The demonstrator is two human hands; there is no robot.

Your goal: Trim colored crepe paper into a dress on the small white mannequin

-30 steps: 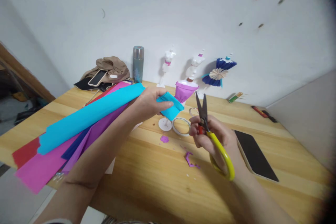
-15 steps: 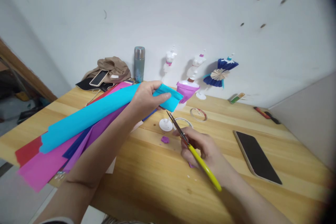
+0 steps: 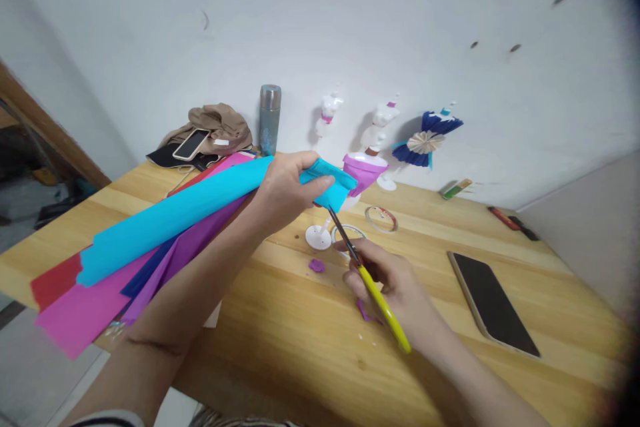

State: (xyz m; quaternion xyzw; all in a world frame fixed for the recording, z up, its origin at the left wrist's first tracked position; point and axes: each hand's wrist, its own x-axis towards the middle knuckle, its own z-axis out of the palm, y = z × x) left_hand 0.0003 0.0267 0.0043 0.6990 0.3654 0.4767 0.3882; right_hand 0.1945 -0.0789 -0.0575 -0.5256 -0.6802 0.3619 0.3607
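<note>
My left hand (image 3: pixel 293 181) is closed on a long folded strip of blue crepe paper (image 3: pixel 175 220), thumb on top, with the folded end sticking out to the right. The rest of the strip trails left over other coloured sheets. In my right hand (image 3: pixel 383 273) are yellow-handled scissors (image 3: pixel 381 307), fingers wrapped around the handles. The scissor tips meet the lower edge of the blue paper's end; whether they bite into it I cannot tell. Just behind the paper stands a small white mannequin with a purple paper skirt (image 3: pixel 363 173); its round base is partly hidden.
Red, pink, navy and purple paper sheets (image 3: pixel 95 307) lie at left. Along the wall stand a thermos (image 3: pixel 270 120), a white mannequin (image 3: pixel 330 113) and one in a navy dress (image 3: pixel 425 137). A phone (image 3: pixel 493 303), tape rolls (image 3: pixel 381 219) and purple scraps (image 3: pixel 317 265) are on the table (image 3: pixel 280 347).
The scissors have risen slightly, and their tips have moved from just below the blue paper up to its lower edge. The whole view has shifted a little.
</note>
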